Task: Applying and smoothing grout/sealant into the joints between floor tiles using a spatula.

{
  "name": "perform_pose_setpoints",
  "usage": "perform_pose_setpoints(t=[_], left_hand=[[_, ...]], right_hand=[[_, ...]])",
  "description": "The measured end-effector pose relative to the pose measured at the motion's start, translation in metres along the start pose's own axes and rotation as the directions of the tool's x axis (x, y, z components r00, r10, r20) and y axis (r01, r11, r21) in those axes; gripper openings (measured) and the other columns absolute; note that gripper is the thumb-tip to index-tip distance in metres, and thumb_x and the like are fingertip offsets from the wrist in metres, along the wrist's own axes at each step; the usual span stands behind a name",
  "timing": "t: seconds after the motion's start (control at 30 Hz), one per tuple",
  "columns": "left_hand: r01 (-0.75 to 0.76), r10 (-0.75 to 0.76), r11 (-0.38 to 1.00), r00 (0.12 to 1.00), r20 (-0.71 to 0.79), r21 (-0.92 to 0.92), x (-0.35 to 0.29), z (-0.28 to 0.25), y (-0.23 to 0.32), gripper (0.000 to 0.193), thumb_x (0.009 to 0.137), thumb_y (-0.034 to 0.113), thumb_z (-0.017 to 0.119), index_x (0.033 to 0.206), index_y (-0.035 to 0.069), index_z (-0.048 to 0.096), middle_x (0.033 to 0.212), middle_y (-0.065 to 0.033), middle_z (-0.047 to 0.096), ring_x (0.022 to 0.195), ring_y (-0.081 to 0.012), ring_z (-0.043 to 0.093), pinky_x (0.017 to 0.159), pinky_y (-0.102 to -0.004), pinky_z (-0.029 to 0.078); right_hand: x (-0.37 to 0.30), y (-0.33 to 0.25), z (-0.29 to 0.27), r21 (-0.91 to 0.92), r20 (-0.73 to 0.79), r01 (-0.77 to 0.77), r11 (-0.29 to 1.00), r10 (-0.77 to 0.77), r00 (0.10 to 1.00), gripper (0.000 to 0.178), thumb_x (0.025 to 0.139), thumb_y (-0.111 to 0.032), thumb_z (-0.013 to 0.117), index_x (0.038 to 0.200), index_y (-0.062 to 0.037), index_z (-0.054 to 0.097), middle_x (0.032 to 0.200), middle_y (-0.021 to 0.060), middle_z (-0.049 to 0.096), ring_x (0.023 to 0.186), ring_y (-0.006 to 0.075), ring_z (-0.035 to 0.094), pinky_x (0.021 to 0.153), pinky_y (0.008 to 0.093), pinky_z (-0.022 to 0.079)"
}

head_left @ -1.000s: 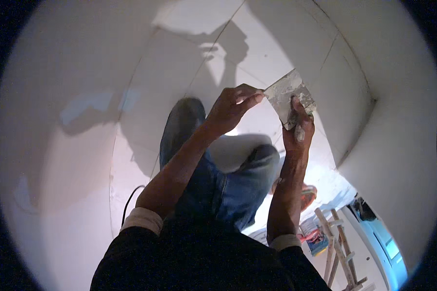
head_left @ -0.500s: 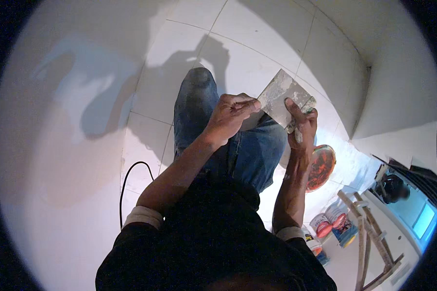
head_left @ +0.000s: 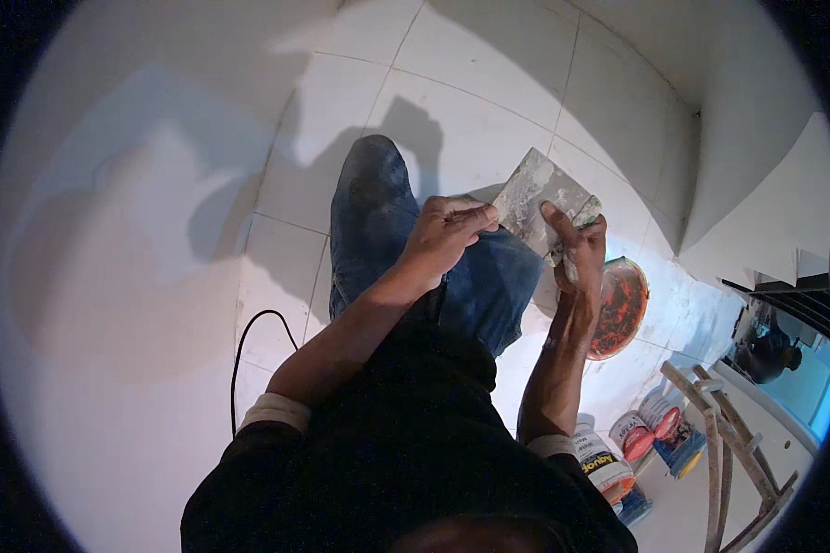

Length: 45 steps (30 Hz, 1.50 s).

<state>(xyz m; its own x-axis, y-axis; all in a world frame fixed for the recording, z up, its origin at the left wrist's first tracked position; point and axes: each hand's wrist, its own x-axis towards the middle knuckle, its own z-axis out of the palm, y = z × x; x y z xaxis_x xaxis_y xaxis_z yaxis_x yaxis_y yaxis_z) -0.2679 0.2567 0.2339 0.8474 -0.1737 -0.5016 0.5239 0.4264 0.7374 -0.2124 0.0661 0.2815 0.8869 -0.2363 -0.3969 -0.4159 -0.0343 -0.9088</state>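
A wide putty knife point(head_left: 535, 192), its flat metal blade smeared with dried filler, is held up in front of my knees. My right hand point(head_left: 578, 244) grips it at the crusted right end, thumb pressed on the blade; its handle is mostly hidden in the palm. The fingers of my left hand point(head_left: 452, 235) are pinched together at the blade's left corner, touching it. Whether something small sits in that pinch cannot be made out. Below the tool are my legs in blue jeans point(head_left: 373, 198).
Right of my right forearm stands a round bucket point(head_left: 621, 309) stained orange inside. Farther back are several paint tubs point(head_left: 604, 461) and a wooden ladder-like frame point(head_left: 733, 442). A black cable point(head_left: 238, 369) curves at the left, beside a pale wall point(head_left: 111, 304). Another person point(head_left: 770, 355) is at far right.
The view has shifted a little, so the bucket, tubs and frame sit farther right. Both hands and the putty knife appear slightly lower, with the same grip.
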Motion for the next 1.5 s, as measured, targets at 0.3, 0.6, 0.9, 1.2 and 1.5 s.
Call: perform_pose_setpoints(t=[0.3, 0.6, 0.9, 1.2, 1.5], left_hand=[[-0.041, 0.041, 0.999, 0.996, -0.084, -0.006, -0.003, -0.004, 0.033, 0.033, 0.096, 0.032, 0.067, 0.108, 0.001, 0.072, 0.094, -0.0046, 0.071, 0.084, -0.0095, 0.064, 0.072, -0.0237, 0.049], [-0.090, 0.091, 0.993, 0.996, -0.004, 0.074, 0.062, -0.033, 0.038, 0.034, 0.093, 0.033, 0.071, 0.098, -0.001, 0.075, 0.082, -0.0034, 0.070, 0.072, -0.0108, 0.064, 0.062, -0.0232, 0.047], [0.421, 0.243, 0.218, 0.850, -0.467, 0.881, 0.213, -0.161, 0.018, 0.043, 0.087, 0.033, 0.072, 0.124, 0.013, 0.064, 0.106, -0.0145, 0.068, 0.096, -0.0337, 0.067, 0.075, -0.0520, 0.053], [0.007, 0.763, 0.027, 0.645, -0.025, 1.000, 0.380, -0.220, 0.102, 0.059, 0.081, 0.042, 0.074, 0.131, 0.016, 0.057, 0.134, -0.0140, 0.056, 0.131, -0.0405, 0.047, 0.100, -0.0588, 0.042], [0.304, 0.841, 0.032, 0.507, -0.190, 0.952, 0.576, -0.189, 0.146, 0.070, 0.096, 0.052, 0.050, 0.152, 0.013, 0.037, 0.160, -0.0185, 0.027, 0.150, -0.0385, 0.017, 0.116, -0.0675, 0.007]], right_hand=[[-0.014, -0.014, 0.017, -0.019, 0.178, -0.123, 0.992, 0.124, 0.976, 0.051, 0.074, -0.004, 0.084, 0.113, 0.0021, 0.052, 0.105, 0.0129, 0.066, 0.092, 0.0239, 0.067, 0.079, 0.0360, 0.057], [-0.007, 0.000, 0.030, -0.123, 0.268, -0.126, 0.984, 0.155, 0.951, 0.038, 0.076, -0.010, 0.084, 0.106, -0.0040, 0.061, 0.104, 0.0074, 0.067, 0.093, 0.0208, 0.065, 0.079, 0.0365, 0.056], [0.102, 0.067, 0.033, -0.411, 0.160, -0.180, 0.894, 0.265, 0.951, 0.027, 0.086, -0.025, 0.073, 0.094, 0.0007, 0.073, 0.087, 0.0066, 0.068, 0.075, 0.0155, 0.062, 0.069, 0.0308, 0.049], [0.415, 0.048, 0.066, -0.769, 0.622, 0.598, -0.225, -0.481, 0.618, 0.024, 0.095, -0.015, 0.055, 0.113, -0.0058, 0.067, 0.108, 0.0184, 0.069, 0.098, 0.0386, 0.066, 0.083, 0.0484, 0.052], [0.480, 0.028, 0.129, -0.811, 0.571, 0.502, -0.301, -0.212, 0.793, 0.026, 0.093, -0.013, 0.054, 0.115, -0.0147, 0.068, 0.112, 0.0110, 0.070, 0.093, 0.0317, 0.068, 0.081, 0.0433, 0.055]])
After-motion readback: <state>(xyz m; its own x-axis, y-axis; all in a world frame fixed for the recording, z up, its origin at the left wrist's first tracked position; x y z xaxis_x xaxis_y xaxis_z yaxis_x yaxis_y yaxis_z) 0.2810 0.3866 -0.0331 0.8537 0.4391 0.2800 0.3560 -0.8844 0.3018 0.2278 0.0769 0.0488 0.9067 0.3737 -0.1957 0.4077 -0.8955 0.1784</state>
